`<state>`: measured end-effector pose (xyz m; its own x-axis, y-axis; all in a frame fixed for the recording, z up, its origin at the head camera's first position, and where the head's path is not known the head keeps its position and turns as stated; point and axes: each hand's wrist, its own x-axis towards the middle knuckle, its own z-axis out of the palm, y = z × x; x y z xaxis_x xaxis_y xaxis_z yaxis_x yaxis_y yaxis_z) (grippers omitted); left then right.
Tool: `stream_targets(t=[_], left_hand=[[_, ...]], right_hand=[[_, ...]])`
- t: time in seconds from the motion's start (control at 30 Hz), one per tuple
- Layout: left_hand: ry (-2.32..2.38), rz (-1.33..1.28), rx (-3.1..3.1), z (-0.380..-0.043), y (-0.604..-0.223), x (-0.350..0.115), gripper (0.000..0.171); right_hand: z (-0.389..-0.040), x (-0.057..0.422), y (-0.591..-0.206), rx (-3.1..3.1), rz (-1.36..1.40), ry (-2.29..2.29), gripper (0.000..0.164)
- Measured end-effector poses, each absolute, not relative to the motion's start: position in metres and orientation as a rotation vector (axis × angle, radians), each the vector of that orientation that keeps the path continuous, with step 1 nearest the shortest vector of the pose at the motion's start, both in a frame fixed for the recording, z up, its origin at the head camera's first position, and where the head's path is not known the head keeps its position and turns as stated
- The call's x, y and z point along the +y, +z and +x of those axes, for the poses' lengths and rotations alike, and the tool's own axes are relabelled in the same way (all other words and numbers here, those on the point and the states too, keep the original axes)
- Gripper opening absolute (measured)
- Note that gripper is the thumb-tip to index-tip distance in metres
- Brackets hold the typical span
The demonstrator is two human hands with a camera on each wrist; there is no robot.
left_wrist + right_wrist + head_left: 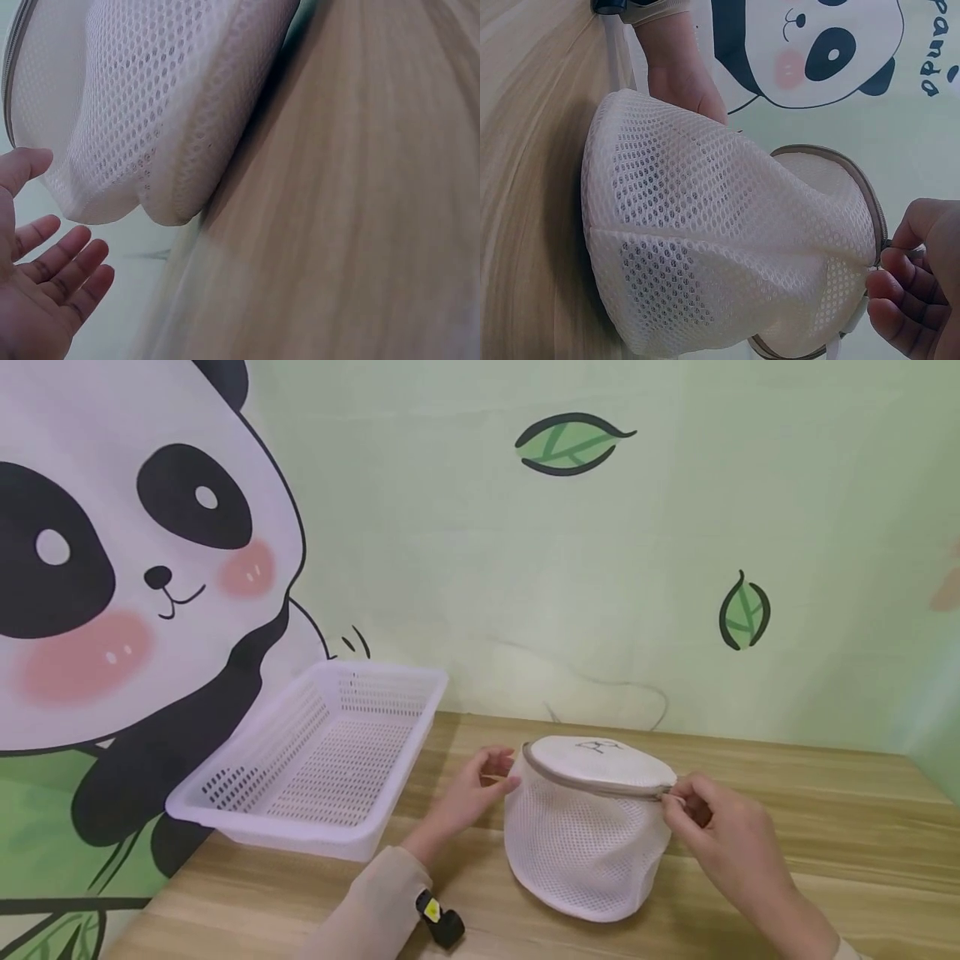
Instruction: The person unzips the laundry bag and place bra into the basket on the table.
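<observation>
A white mesh laundry bag (585,852) stands upright on the wooden table, its round lid (600,762) on top and a grey-brown zipper (577,783) around the upper rim. My right hand (727,835) pinches the zipper pull at the right side of the rim between thumb and forefinger. In the right wrist view, the small dark pull (889,244) pokes out from the fingertips. On the bag's left side, my left hand (472,789) has its fingers spread loosely, close beside the mesh. The left wrist view shows this palm (34,315) holding nothing.
A white plastic basket (382,827) with slotted walls sits on the table (840,852) to the left, behind my left forearm. A black strap device (442,922) is on my left wrist. Behind the table rises a green wall (420,527) with a panda picture.
</observation>
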<state>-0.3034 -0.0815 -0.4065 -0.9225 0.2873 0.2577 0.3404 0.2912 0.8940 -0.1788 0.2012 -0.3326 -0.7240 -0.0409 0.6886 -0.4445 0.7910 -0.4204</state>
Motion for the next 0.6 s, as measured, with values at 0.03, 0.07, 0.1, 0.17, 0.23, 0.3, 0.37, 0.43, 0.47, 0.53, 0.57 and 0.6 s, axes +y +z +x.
stream_targets(t=[0.03,0.07,0.1,0.17,0.23,0.3,0.37,0.43,0.47,0.53,0.57,0.6], left_hand=[[-1.744,-0.597,-2.500,-0.3034,-0.4069,-0.0813,0.047],[-1.751,-0.600,-2.508,-0.3035,-0.4076,-0.0811,0.047],[-1.759,-0.600,-2.514,-0.3034,-0.4082,-0.0809,0.047],[-1.762,-0.605,-2.523,-0.3035,-0.4089,-0.0808,0.046],[-1.770,-0.614,-2.525,-0.3037,-0.4096,-0.0807,0.044],[-1.774,-0.620,-2.520,-0.3035,-0.4098,-0.0803,0.040],[-1.782,-0.616,-2.514,-0.3034,-0.4100,-0.0800,0.036],[-1.792,-0.611,-2.508,-0.3033,-0.4101,-0.0801,0.033],[-1.794,-0.613,-2.505,-0.3033,-0.4104,-0.0803,0.032],[-1.803,-0.606,-2.503,-0.3037,-0.4108,-0.0808,0.030],[-1.806,-0.599,-2.505,-0.3039,-0.4111,-0.0811,0.030],[-1.811,-0.599,-2.504,-0.3036,-0.4112,-0.0815,0.029]], right_hand=[[-0.1788,0.2014,-0.3326,-2.288,0.357,0.763,0.014],[-0.1789,0.2016,-0.3327,-2.285,0.359,0.758,0.014],[-0.1789,0.2019,-0.3327,-2.283,0.359,0.760,0.014],[-0.1793,0.2022,-0.3325,-2.275,0.365,0.757,0.014],[-0.1796,0.2026,-0.3322,-2.272,0.367,0.759,0.014],[-0.1799,0.2030,-0.3321,-2.272,0.368,0.756,0.014],[-0.1803,0.2035,-0.3319,-2.276,0.365,0.754,0.013],[-0.1807,0.2040,-0.3319,-2.280,0.357,0.755,0.013],[-0.1809,0.2042,-0.3320,-2.280,0.353,0.759,0.012],[-0.1814,0.2046,-0.3322,-2.282,0.342,0.762,0.012],[-0.1816,0.2047,-0.3323,-2.284,0.339,0.765,0.012],[-0.1818,0.2047,-0.3323,-2.285,0.335,0.767,0.012]])
